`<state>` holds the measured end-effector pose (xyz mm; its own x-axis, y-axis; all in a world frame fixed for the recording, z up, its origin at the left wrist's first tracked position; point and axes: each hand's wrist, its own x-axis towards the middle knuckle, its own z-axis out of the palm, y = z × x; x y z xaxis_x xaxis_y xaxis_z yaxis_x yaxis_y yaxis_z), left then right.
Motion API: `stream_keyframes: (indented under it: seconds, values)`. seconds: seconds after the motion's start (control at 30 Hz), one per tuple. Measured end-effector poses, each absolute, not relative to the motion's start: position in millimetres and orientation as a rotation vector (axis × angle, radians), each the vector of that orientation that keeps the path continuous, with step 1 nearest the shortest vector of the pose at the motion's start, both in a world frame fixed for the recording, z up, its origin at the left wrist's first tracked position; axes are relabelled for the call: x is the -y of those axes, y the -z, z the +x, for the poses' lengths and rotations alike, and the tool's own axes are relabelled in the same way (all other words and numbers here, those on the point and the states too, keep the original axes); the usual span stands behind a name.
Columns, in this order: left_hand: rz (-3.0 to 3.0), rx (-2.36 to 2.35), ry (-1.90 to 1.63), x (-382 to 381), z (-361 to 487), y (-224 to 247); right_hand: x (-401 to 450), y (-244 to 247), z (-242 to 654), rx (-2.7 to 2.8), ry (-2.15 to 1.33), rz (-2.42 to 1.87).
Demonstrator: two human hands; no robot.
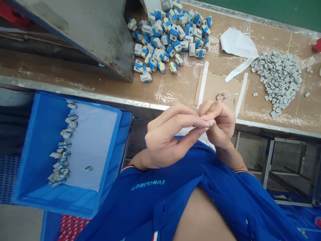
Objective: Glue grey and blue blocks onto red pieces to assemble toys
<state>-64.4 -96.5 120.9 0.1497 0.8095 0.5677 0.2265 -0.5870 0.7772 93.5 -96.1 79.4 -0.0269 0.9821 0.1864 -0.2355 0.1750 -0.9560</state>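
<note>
Both hands meet in front of the blue shirt, just off the table's front edge. My left hand [173, 134] has its fingers pinched together at the tips. Its fingertips touch those of my right hand [218, 122], whose fingers are curled in a pinch. Whatever lies between the fingertips is hidden or too small to name. Beyond them, a thin coiled band [222, 96] rests on a cardboard sheet [213, 85] taped down with white strips. A heap of grey, blue and yellow blocks [173, 31] lies farther back.
Small grey pieces [281, 78] are piled at the right, near a white cloth piece [237, 43]. A metal box [100, 30] stands at the back left. Below it, a blue bin [27, 160] holds several blocks. A metal stool frame [268, 160] is under the table.
</note>
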Motion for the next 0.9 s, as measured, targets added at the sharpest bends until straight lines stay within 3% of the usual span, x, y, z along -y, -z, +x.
stream_keyframes:
  seconds: [0.9]
  values:
    - [1.756,-1.009,-1.289,95.1,-65.4,-120.8,93.0,-85.8,110.7,1.316,-1.109,-0.958]
